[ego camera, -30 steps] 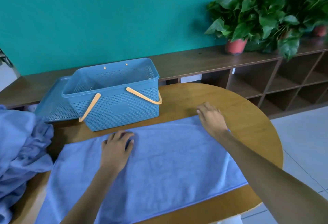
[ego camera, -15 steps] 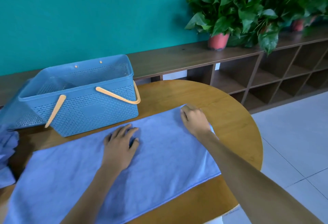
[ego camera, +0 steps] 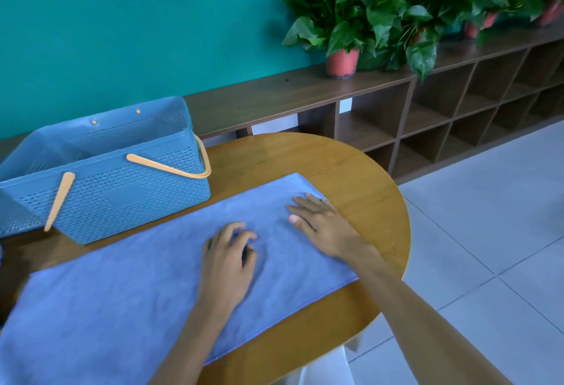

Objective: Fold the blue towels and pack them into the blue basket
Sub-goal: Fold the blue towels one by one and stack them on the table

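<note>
blue towel (ego camera: 128, 302) flat on round table (ego camera: 360, 183) beside blue basket (ego camera: 122, 198), left hand (ego camera: 227, 262) and right hand (ego camera: 323, 226) open, palms down on it

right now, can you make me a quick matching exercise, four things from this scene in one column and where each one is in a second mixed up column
Things:
1. blue towel
2. blue basket
3. left hand
4. right hand

Places or states:
A. flat near the towel's far right end
B. spread flat across the round table
C. standing behind the towel, both handles folded down
D. pressing on the middle of the towel, fingers curled

Pairs: 1-B, 2-C, 3-D, 4-A
</note>
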